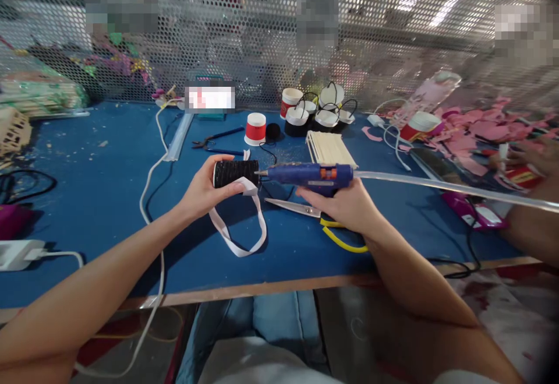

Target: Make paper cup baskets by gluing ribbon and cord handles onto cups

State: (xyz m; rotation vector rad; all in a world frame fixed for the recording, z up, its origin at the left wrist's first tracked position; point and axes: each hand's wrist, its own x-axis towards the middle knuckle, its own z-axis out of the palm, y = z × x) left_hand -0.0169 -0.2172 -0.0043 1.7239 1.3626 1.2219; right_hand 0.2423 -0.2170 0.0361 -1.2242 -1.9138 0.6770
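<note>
Left hand point(201, 190) fingers wrapped round black cup point(236, 172), right hand point(345, 203) fingers gripping glue gun point(312, 175), nozzle touching cup

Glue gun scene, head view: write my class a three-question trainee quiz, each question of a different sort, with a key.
1. True or false: the right hand holds the blue glue gun with its nozzle at the black cup.
2. What hangs from the black cup in the left hand? A) a white strap B) a red wire C) a pink ribbon
3. Fill in: the scissors on the blue table have ______ handles.

Key
1. True
2. A, the white strap
3. Yellow
</note>
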